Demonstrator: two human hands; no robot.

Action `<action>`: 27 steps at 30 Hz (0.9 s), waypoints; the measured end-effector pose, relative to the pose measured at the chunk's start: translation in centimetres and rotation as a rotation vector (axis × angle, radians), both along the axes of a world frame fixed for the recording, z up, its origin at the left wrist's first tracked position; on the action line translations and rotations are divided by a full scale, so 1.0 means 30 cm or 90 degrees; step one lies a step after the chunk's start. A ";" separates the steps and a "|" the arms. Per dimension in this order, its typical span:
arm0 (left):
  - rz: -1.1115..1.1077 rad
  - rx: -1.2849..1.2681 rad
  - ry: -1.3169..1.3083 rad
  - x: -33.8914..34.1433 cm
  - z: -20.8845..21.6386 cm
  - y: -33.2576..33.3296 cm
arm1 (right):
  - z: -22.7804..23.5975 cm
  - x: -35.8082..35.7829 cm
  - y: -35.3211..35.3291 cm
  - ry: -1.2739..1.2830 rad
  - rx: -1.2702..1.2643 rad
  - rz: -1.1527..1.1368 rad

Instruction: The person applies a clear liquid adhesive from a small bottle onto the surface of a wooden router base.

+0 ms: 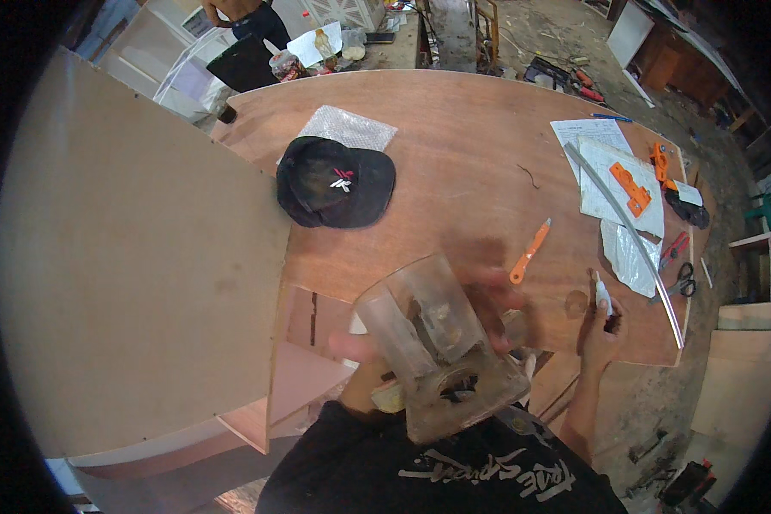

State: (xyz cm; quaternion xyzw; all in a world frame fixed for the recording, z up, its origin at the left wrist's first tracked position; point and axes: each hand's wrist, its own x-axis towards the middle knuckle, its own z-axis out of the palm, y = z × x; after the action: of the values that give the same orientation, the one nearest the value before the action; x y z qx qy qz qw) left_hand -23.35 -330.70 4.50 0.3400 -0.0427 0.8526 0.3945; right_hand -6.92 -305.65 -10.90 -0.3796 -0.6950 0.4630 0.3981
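My left hand (364, 360) holds up a cloudy clear plastic jug-like container (437, 347) close to my chest, fingers wrapped behind it; dusty bits show inside. My right hand (598, 330) rests at the front edge of the brown plywood tabletop (454, 171), gripping a small white glue tube (603, 295) upright between the fingers. An orange utility knife (529, 252) lies on the wood just left of that hand.
A large pale board (137, 257) stands on edge at my left. A black cap (336, 182) lies on bubble wrap. At right are papers, orange plastic parts (630, 188), a long metal strip (630, 231), pliers and scissors (682, 278). Another person stands at the far end.
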 end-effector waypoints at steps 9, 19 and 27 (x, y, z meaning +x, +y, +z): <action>0.187 -0.639 -0.051 0.000 0.132 -0.051 | 0.060 -0.010 -0.028 -0.103 0.000 0.003; 0.393 -0.752 0.086 0.007 0.162 -0.030 | 0.020 -0.008 -0.012 -0.027 0.014 0.005; 0.397 -0.672 0.003 0.013 0.085 -0.041 | -0.026 0.003 -0.003 0.035 -0.073 -0.001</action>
State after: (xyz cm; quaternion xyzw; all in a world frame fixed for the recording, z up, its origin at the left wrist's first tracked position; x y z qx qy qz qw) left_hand -22.97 -331.92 7.04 0.0966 0.4879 0.8332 0.2417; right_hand -6.83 -305.73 -11.67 -0.3891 -0.6557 0.5125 0.3950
